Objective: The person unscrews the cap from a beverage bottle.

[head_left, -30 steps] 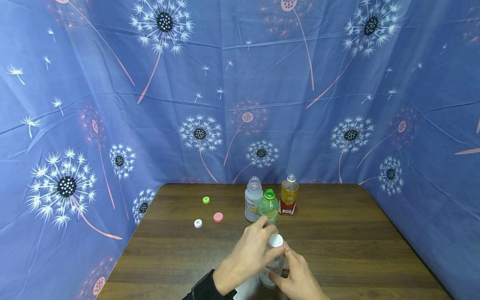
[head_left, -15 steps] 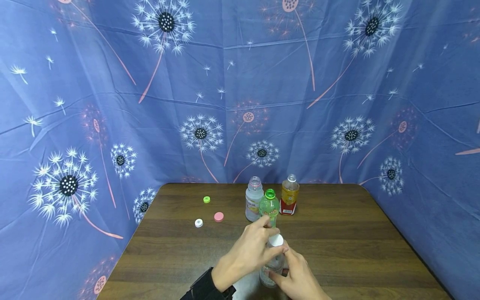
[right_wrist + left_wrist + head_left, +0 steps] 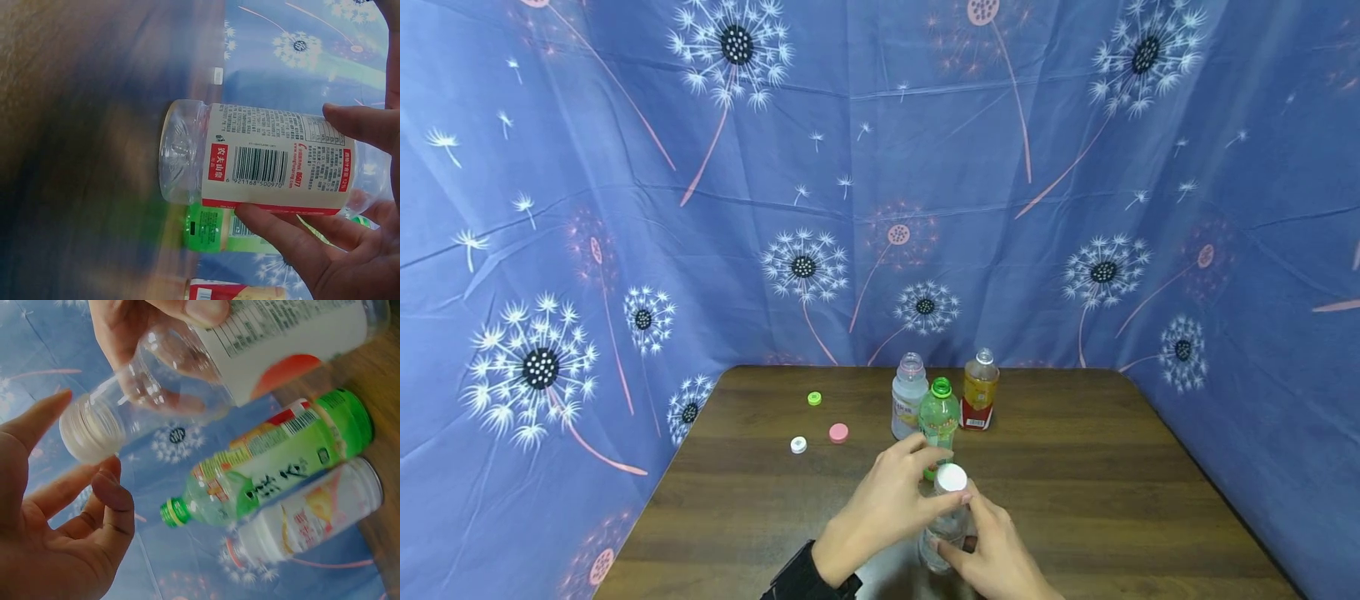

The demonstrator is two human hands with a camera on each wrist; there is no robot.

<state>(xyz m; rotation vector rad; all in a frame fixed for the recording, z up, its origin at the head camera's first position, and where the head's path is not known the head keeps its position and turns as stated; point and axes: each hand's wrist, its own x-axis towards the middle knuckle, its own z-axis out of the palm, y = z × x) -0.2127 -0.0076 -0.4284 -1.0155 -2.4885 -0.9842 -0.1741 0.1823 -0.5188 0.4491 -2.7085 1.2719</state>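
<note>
A clear plastic bottle [image 3: 945, 527] stands upright near the front of the table, a white cap [image 3: 952, 477] on its neck. My right hand [image 3: 1000, 550] grips it from the right; the right wrist view shows thumb and fingers on opposite sides of its cream and red label [image 3: 275, 156]. At the top, my left hand [image 3: 880, 504] is spread around the cap. The left wrist view has one fingertip [image 3: 61, 400] right at the cap's edge, while the other fingers lie loosely bent on the opposite side.
Behind stand a green bottle [image 3: 939, 414], a whitish bottle [image 3: 907, 400] and a yellow-red labelled bottle [image 3: 979, 396], all uncapped. Left of them lie a green cap [image 3: 814, 399], a pink cap [image 3: 838, 432] and a white cap [image 3: 798, 445]. A blue dandelion-print cloth [image 3: 865, 208] hangs around the table [image 3: 1097, 483].
My left fingers have loosened from the white cap and spread apart, showing more of it. The right hand keeps its hold on the bottle, which has stayed in place.
</note>
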